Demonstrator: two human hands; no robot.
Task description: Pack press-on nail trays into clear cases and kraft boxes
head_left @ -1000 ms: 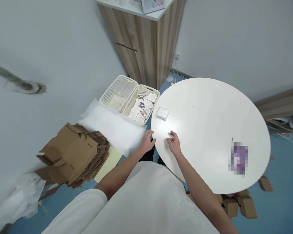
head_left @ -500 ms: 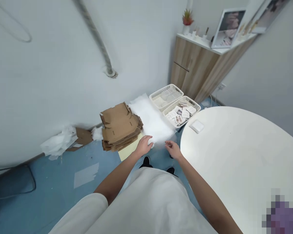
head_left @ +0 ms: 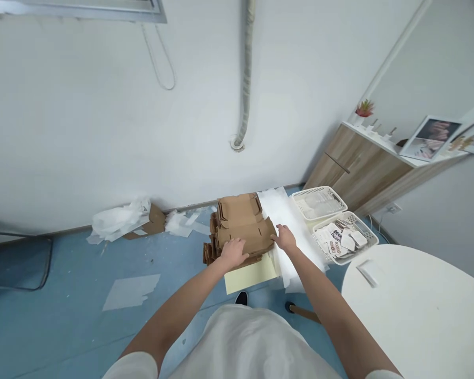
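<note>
A stack of flattened brown cardboard boxes (head_left: 240,216) lies on the floor against the wall. My left hand (head_left: 234,253) rests over the stack's front edge, its fingers stretched out across the top piece. At the right edge of that same piece is my right hand (head_left: 285,238), thumb and fingers apart, the thumb touching or almost touching the cardboard. Whether any finger reaches under the cardboard is hidden. A pale yellow sheet (head_left: 250,276) sticks out from below the stack. White foam sheets (head_left: 296,231) lie right beside it, under my right forearm.
Two white plastic baskets (head_left: 318,188) stand to the right; the nearer holds printed cards (head_left: 342,239). A round white table (head_left: 422,300) fills the lower right. Behind are a wooden cabinet (head_left: 363,171) and a wall pipe (head_left: 247,79). Crumpled white wrapping (head_left: 120,218) lies at left.
My view has turned left. Both hands have gone from in front of the white foam sheets to the cardboard stack, the left onto its front, the right to its right edge.
</note>
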